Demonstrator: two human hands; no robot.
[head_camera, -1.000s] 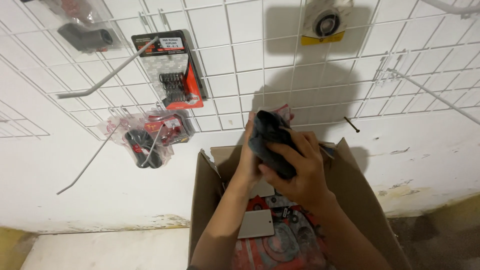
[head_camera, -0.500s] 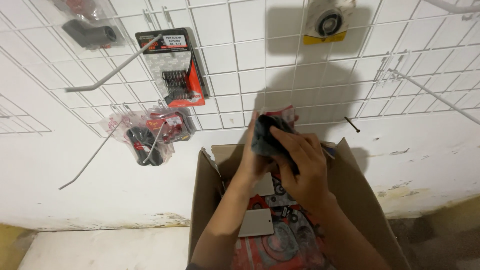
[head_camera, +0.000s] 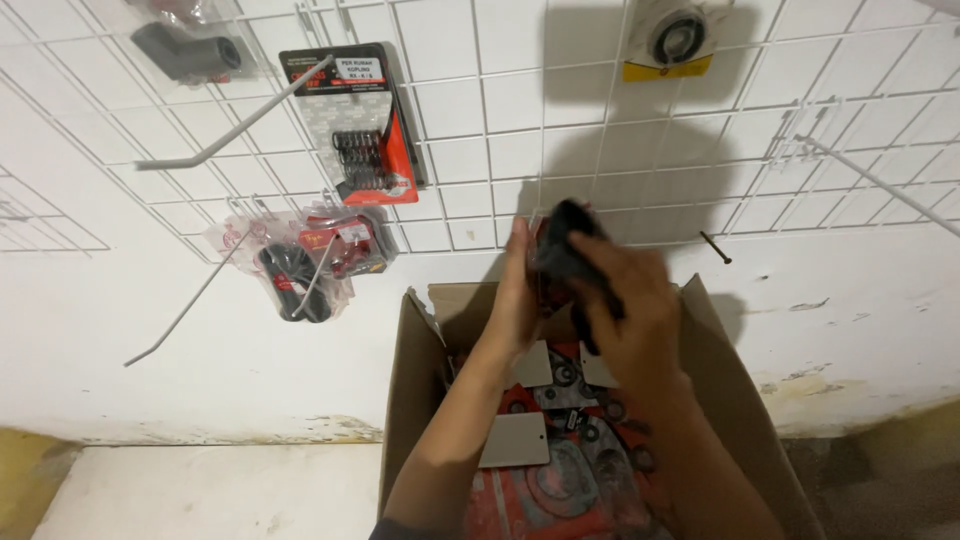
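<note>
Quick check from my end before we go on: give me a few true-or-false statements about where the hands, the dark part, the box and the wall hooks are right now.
1. Both hands are on one dark part. True: the left hand and right hand hold the dark part together.
2. The part is held above an open cardboard box. True.
3. The box is empty. False: red and grey printed packets lie inside it.
4. The long hook on the wire grid carries a packet. False: it is bare; the spring packet hangs beside it.
5. A bagged black ring hangs left of the box. True.
</note>
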